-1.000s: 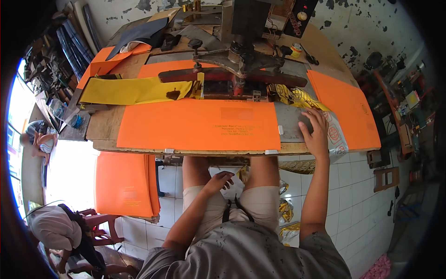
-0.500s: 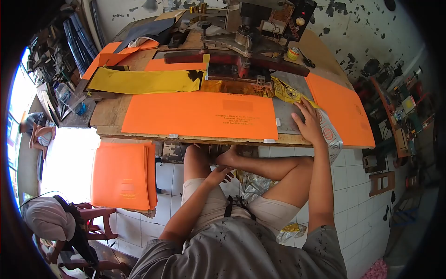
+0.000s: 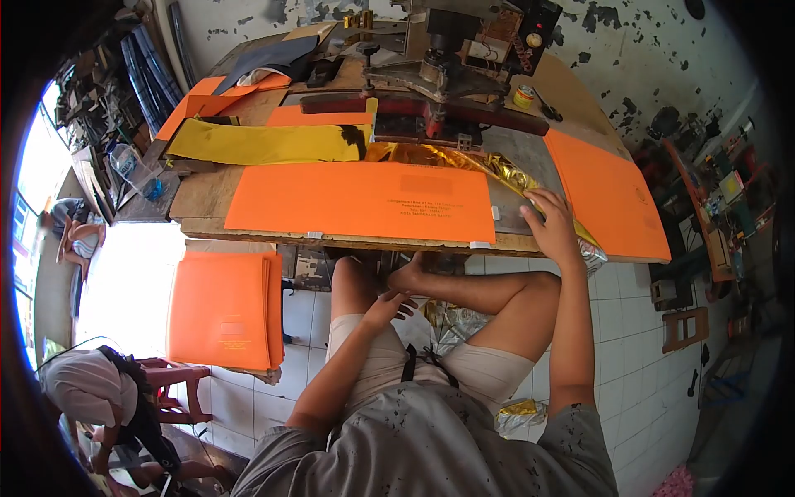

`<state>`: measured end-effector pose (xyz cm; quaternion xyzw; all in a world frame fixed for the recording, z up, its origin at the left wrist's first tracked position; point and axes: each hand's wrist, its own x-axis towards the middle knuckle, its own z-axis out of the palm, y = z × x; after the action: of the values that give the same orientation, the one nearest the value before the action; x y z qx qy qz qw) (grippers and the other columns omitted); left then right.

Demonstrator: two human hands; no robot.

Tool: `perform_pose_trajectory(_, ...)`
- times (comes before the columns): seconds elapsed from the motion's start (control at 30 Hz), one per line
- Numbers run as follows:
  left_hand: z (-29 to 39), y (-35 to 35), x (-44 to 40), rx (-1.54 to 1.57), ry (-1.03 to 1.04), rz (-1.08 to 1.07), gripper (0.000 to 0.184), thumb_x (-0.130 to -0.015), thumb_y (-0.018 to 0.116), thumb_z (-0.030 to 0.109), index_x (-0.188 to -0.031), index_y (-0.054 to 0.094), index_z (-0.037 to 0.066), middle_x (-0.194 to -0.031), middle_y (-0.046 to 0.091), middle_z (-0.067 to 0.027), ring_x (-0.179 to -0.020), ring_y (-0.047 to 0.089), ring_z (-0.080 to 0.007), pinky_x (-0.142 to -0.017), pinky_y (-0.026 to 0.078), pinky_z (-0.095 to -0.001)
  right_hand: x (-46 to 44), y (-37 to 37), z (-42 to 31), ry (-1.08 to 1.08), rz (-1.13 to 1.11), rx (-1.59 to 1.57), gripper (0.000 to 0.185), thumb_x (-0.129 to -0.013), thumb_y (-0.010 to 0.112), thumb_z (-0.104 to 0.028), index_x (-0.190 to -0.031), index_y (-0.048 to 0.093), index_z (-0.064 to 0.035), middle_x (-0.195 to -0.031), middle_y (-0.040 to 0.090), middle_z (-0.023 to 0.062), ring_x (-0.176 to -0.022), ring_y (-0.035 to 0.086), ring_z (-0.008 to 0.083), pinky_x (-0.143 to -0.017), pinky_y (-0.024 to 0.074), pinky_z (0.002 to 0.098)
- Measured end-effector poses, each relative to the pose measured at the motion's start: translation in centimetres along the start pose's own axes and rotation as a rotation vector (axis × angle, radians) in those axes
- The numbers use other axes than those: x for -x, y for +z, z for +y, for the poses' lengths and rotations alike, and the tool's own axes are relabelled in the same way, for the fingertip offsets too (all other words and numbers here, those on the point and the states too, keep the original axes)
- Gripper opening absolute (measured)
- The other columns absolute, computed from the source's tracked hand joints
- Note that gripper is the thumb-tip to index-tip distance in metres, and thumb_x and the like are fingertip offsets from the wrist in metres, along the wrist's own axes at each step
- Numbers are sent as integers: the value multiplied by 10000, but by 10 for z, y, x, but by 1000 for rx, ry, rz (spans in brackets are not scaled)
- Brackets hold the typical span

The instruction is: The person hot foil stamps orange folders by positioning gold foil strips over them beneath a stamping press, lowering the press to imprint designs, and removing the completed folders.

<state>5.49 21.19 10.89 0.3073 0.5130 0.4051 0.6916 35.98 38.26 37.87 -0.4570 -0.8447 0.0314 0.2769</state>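
Observation:
My right hand point(image 3: 551, 219) is at the right part of the wooden table, its fingers closed on the gold foil strip point(image 3: 512, 174) that runs out from under the press point(image 3: 435, 116). An orange sheet point(image 3: 356, 199) with small printed text lies along the table's front edge, left of that hand. Yellow foil point(image 3: 265, 142) stretches flat to the left of the press. Over my lap, near the bent knee, my left hand point(image 3: 389, 310) hangs with its fingers apart and holds nothing.
Orange sheets point(image 3: 609, 195) lie on the table's right side. Another orange stack point(image 3: 224, 311) sits lower left. Beyond it a person point(image 3: 91, 389) bends beside a red stool point(image 3: 178, 385). A yellow can point(image 3: 523, 97) and scissors point(image 3: 548, 109) are at the back right.
The foil under my right hand has shifted and now shows gold, where silver with red marks showed before. My right leg has folded inward. The view has shifted.

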Motion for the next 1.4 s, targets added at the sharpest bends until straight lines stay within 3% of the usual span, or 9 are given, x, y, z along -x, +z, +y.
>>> perform_pose_trajectory(0.23, 31, 15, 30, -32, 109, -69, 417, -1075, 528, 372, -1322, 605, 45, -1135, 706, -90, -955, 669, -160, -827, 520, -302, 30, -21, -21, -74, -9, 10, 328, -962, 686, -242, -1202, 707, -19, -1262, 676, 116, -1249, 570, 294, -1089, 394, 417)
perform_pose_trajectory(0.43, 80, 51, 61, -117, 321, -221, 410, -1071, 563, 278, -1392, 568, 22, -1243, 696, -105, -1105, 678, -183, -956, 513, -319, 56, -51, -57, -46, -36, -19, 315, -945, 705, -222, -1187, 715, -22, -1256, 681, 106, -1212, 595, 290, -1079, 400, 413)
perform_pose_trajectory(0.53, 104, 77, 76, -63, 450, -337, 472, -1068, 559, 194, -1496, 464, 17, -1362, 630, -123, -1271, 599, -215, -1055, 463, -353, 73, -69, -72, -43, -35, -48, 297, -925, 722, -197, -1172, 724, -32, -1232, 694, 98, -1169, 615, 292, -1044, 421, 411)
perform_pose_trajectory(0.73, 139, 124, 85, 134, 655, -452, 658, -1055, 587, 161, -1598, 238, 31, -1574, 420, -141, -1441, 436, -284, -1179, 353, -441, 107, -103, -98, -50, -71, -147, 316, -878, 758, -166, -1163, 734, -33, -1203, 707, 93, -1063, 648, 293, -962, 449, 414)
perform_pose_trajectory(0.93, 130, 143, 83, 441, 642, -492, 645, -1060, 569, 164, -1588, 223, 34, -1599, 352, -168, -1495, 352, -318, -1221, 300, -488, 133, -104, -101, -42, -107, -177, 434, -799, 810, -167, -1203, 733, -27, -1208, 699, 94, -1028, 641, 286, -852, 492, 387)
perform_pose_trajectory(0.97, 130, 147, 88, 421, 549, -416, 769, -1017, 628, 349, -1577, 213, 23, -1613, 330, -177, -1510, 328, -329, -1236, 265, -553, 138, -102, -100, -15, -113, -187, 438, -798, 812, -167, -1205, 733, -28, -1213, 696, 92, -1031, 641, 282, -843, 496, 382)
perform_pose_trajectory(1.03, 126, 150, 90, 489, 546, -449, 744, -1023, 615, 343, -1560, 218, 15, -1608, 326, -188, -1513, 318, -341, -1241, 248, -559, 145, -99, -100, 54, -148, -185, 449, -782, 827, -168, -1204, 739, -41, -1230, 682, 92, -1036, 641, 268, -813, 510, 364)
perform_pose_trajectory(1.27, 130, 149, 88, 579, 481, -497, 753, -1002, 630, 375, -1523, 244, -7, -1570, 353, -195, -1499, 338, -348, -1247, 227, -548, 162, -81, -82, 184, -385, -286, 435, -757, 838, -140, -1173, 748, -54, -1198, 660, 123, -1065, 642, 296, -857, 522, 400)
perform_pose_trajectory(1.4, 112, 136, 78, 364, 474, -492, 657, -1038, 611, 238, -1534, 272, -29, -1535, 429, -161, -1445, 403, -257, -1210, 288, -429, 142, -54, -71, 88, 12, -265, 507, -874, 768, -338, -1266, 685, -27, -1237, 664, 154, -1052, 648, 308, -876, 521, 421)
